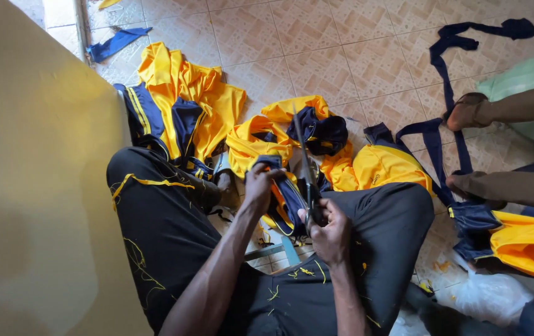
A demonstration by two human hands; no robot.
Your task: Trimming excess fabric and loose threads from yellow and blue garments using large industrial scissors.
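Observation:
My left hand (pixel 258 185) grips a navy and yellow piece of cloth (pixel 285 193) held up between my knees. My right hand (pixel 327 231) is closed on the handles of long dark scissors (pixel 305 167), whose blades point away from me beside the cloth. Yellow thread scraps cling to my black trousers (pixel 167 236).
Yellow and navy garments lie in piles on the tiled floor (pixel 173 102) (pixel 382 167). Another person's feet (pixel 469 111) and legs come in from the right, with navy fabric strips (pixel 450 43) around them. A yellow wall (pixel 30 186) fills the left. A white plastic bag (pixel 491 295) lies at lower right.

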